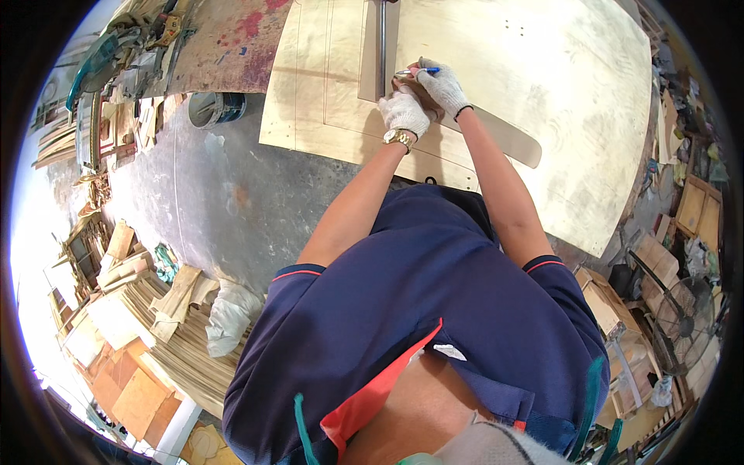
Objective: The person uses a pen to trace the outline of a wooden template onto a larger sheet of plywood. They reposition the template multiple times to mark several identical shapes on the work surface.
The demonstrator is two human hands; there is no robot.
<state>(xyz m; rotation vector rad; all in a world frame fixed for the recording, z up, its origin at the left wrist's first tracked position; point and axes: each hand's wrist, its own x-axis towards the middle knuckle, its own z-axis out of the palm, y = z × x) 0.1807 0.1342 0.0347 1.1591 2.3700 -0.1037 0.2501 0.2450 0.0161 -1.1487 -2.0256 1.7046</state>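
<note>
My right hand (443,86), in a pale knit glove with bare fingertips, holds a blue-and-white pen (427,70). The pen's tip is close to the fingers of my left hand (404,111). That hand, gloved too and with a gold watch at the wrist, lies on a plywood sheet (581,116) beside the lower end of a dark metal bar (382,49). The bar runs along a flat brown strip (369,75). A round-ended brown strip (514,139) passes beneath my right wrist. My hands hide whether the strips join. Thin drawn lines cross the sheet's left part.
A paint-stained worktop (232,46) extends at upper left, with a bucket (216,110) below it. Stacked wood strips (186,354) and a white plastic bag (232,317) lie at lower left. To the right stand a fan (686,325) and a wooden box (604,296).
</note>
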